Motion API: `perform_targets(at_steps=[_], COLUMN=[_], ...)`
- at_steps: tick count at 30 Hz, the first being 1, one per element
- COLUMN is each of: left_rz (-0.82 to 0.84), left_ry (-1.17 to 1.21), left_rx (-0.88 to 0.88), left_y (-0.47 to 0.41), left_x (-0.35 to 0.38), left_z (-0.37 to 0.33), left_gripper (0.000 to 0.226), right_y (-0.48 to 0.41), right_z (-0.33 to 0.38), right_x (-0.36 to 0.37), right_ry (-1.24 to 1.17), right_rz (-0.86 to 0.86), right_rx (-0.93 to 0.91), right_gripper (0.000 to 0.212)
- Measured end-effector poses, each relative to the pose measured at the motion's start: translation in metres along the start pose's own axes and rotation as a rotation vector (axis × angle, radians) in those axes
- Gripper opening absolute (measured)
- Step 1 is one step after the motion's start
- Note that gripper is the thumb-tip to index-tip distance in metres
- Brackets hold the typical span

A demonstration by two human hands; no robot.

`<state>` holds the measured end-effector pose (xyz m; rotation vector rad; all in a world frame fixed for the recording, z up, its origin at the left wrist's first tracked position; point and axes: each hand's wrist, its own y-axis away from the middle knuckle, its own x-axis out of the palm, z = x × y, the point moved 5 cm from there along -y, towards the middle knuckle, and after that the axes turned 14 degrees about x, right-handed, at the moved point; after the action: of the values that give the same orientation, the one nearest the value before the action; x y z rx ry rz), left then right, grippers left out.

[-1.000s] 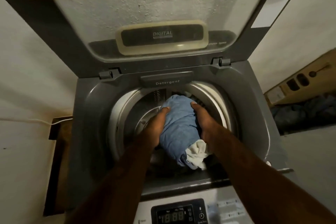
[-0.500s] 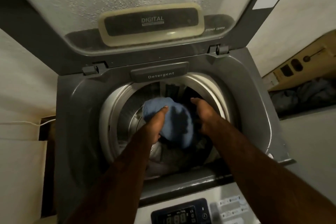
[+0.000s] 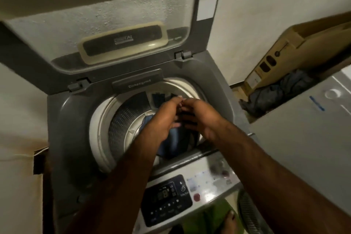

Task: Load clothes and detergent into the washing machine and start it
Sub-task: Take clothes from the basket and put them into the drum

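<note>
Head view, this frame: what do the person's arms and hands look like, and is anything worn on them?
Both forearms are bare up to the frame's edge: no sleeves, gloves, watch or bracelet show. The left hand and right hand show no rings that I can make out, though the picture is dim and blurred. Fingernails look short and pale. A bare foot shows at the bottom.

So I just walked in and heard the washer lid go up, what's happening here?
A person is loading a top-loading washing machine whose lid stands open. Blue clothes lie down in the drum. The left hand and right hand are close together over the opening, fingertips nearly meeting; blur hides whether they hold anything. The detergent drawer looks shut, and the control panel is lit.
</note>
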<state>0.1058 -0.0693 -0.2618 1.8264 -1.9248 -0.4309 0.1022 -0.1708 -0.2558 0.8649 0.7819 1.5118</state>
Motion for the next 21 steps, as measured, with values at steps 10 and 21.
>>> perform_targets(at_steps=[10, 21], left_rz=[0.333, 0.806], left_ry=[-0.287, -0.712], left_rx=[0.299, 0.1], left_y=[0.117, 0.193], left_x=[0.166, 0.428], left_z=[-0.079, 0.112], left_gripper=[0.018, 0.018], right_y=[0.162, 0.199], right_z=[-0.029, -0.275], right_x=[-0.163, -0.369], right_ry=[-0.193, -0.598], right_rz=[-0.099, -0.516], right_rx=[-0.386, -0.171], right_gripper=[0.027, 0.029])
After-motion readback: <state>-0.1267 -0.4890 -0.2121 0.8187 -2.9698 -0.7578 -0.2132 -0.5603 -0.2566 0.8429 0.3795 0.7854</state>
